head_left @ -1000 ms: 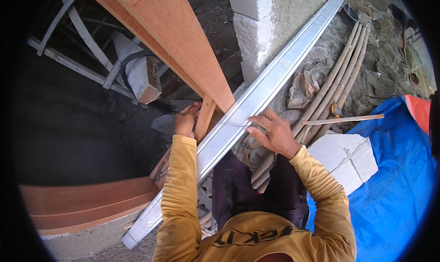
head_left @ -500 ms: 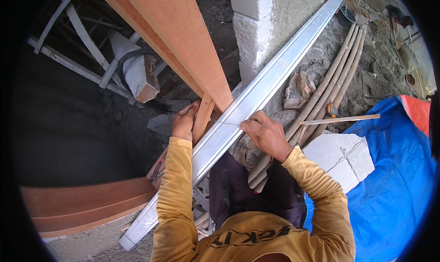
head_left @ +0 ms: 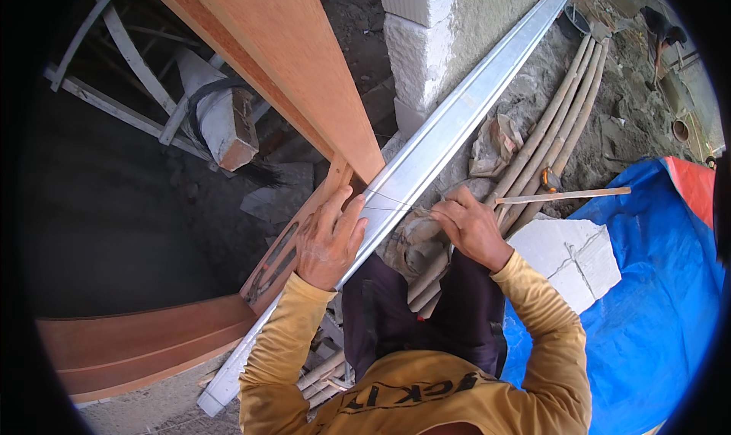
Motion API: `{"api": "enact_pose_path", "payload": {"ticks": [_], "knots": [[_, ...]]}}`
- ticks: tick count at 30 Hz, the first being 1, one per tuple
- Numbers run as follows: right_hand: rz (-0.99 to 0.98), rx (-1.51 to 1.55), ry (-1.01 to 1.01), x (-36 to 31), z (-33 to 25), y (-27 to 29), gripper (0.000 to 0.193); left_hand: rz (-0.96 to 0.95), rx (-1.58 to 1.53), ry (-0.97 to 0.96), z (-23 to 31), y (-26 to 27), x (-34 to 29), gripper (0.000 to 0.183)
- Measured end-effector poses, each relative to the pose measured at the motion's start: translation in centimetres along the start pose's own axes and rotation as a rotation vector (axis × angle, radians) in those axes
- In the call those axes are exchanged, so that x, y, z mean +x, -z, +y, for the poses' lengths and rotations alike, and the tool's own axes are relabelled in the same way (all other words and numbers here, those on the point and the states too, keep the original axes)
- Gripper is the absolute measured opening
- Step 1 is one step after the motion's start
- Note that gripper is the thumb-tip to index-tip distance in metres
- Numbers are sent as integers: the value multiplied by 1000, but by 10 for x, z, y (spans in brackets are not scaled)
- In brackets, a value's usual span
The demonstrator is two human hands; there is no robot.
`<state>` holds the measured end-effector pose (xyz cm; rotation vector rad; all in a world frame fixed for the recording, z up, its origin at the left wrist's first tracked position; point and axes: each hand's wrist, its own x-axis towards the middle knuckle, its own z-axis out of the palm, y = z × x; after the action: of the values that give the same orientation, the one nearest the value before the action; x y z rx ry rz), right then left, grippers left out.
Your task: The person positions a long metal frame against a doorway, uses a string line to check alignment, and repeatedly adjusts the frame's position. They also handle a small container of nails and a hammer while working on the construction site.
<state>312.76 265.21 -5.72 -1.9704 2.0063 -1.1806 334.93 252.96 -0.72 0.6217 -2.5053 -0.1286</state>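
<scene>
My right hand [head_left: 474, 226] pinches the ends of a thin dark wire [head_left: 390, 209] over the long silvery metal channel [head_left: 457, 115]. Two strands of the wire run left across the channel toward the foot of a reddish-brown wooden post [head_left: 293, 58]. My left hand [head_left: 327, 241] lies back up with its fingers stretched out, at the channel's left edge beside a wooden strip [head_left: 338, 174] by the post. Its fingertips are close to the wire; whether they touch it I cannot tell. The strip's lower part is behind that hand.
A white block column [head_left: 426, 54] stands beyond the channel. Bamboo-like poles [head_left: 560, 123], a thin wooden stick [head_left: 563, 196], a pale slab [head_left: 567, 260] and blue tarp [head_left: 655, 298] lie at right. A wooden frame [head_left: 152, 336] lies lower left, below a wire-wrapped beam [head_left: 228, 134].
My left hand has come off the wooden strip, moved right and nearer me, and its fingers have straightened. My right hand has shifted right, with more wire showing between the hands.
</scene>
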Motion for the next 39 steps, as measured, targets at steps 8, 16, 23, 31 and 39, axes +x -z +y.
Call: {"api": "enact_pose_path", "payload": {"ticks": [8,16,23,31,39], "knots": [[-19,79,-20,-1,-5,8,15,-224,125,-276,9,-30,29,27],[-91,118,-275,-6,43,34,23,-262,11,-364,-10,-24,30,24],[-297,284,-450,-6,104,28,37,-295,-109,-387,-11,-21,32,29],[-554,506,-524,-5,158,-17,37,-432,-70,-421,-2,-12,40,29],[-196,754,-423,31,137,-51,30,-507,-287,-554,36,-22,44,36]]}}
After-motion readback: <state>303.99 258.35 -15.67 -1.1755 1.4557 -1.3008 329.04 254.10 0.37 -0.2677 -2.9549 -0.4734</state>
